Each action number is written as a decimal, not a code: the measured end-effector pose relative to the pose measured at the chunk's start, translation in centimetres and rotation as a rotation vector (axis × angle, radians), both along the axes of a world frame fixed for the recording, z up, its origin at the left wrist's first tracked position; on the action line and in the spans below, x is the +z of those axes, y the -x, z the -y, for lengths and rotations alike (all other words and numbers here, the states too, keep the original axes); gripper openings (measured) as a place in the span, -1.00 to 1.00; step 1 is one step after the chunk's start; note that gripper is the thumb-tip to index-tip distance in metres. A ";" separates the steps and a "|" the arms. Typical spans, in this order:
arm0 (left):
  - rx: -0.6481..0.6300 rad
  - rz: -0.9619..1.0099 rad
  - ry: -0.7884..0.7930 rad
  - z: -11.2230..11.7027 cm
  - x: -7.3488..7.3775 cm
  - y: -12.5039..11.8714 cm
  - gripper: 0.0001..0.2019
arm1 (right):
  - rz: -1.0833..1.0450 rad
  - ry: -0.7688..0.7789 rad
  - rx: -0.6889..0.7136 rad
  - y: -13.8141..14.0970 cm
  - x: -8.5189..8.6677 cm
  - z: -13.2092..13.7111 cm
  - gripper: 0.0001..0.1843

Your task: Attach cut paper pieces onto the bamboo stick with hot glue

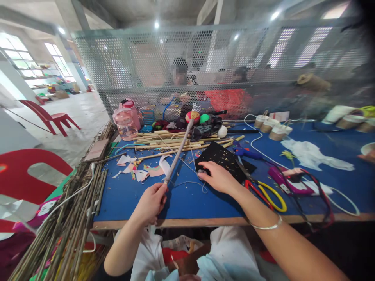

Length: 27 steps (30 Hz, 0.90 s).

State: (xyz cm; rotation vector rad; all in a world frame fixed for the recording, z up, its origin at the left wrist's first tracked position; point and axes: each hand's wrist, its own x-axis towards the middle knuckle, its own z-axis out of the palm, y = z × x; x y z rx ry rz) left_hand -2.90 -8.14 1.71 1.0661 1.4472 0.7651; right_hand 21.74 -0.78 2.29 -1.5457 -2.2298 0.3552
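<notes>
My left hand (150, 203) is closed round the near end of a long thin stick (178, 150) that slants away over the blue table (131, 195). A red and yellow ball (192, 116) caps the stick's far end. My right hand (218, 177) lies on the table with its fingers stretched toward the edge of a black sheet (219, 156) and a thin loose string (190, 182). A silver bangle (268, 226) circles my right wrist.
Bamboo sticks (170, 142) lie across the table's far side, and a large bundle (73, 218) leans at the left. Red and yellow scissors (268, 193), paper scraps (140, 169), a pink jug (127, 119), tape rolls (271, 125). People sit behind a mesh screen (205, 58).
</notes>
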 end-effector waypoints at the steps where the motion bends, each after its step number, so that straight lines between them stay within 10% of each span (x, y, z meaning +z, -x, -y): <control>1: -0.018 -0.144 -0.087 -0.2 0.1 0.4 -0.64 | 0.032 0.034 0.027 0.6 -0.2 -0.4 -0.64; 8: -0.017 -0.921 -0.403 -0.9 -0.7 2.9 -0.68 | -0.345 0.040 -0.111 -0.5 0.3 -0.1 -0.76; 15: 0.349 -0.913 -0.694 0.4 0.2 0.4 -0.69 | -1.341 0.046 -0.297 -3.7 1.7 6.3 -0.82; 21: -0.108 -0.479 -0.803 -0.9 0.4 -7.1 -0.71 | -1.495 0.059 -0.247 -2.4 2.4 11.0 -0.87; 27: 0.071 -0.559 -0.655 -4.1 0.8 -8.5 -0.76 | -1.505 0.129 -0.203 -2.1 1.9 11.4 -0.87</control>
